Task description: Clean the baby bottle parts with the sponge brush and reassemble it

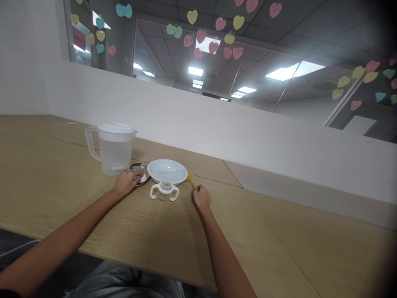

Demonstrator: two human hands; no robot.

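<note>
My right hand (202,198) is closed around the green handle of a small brush (192,182). Its yellow head (189,174) is against the right rim of a pale white basin (168,164). Over a dark round dish (135,167) lies my left hand (126,182), fingers curled at small clear and white bottle parts (144,168). What those fingers grip, if anything, is hidden. A clear baby bottle (165,191) with two white side handles and no cap stands upright in front of the basin, between my hands.
A translucent lidded pitcher (115,149) with its handle to the left stands behind my left hand. The wooden table (155,240) meets a white wall (186,120) at the back. A small pale flat piece (72,123) lies at the far left.
</note>
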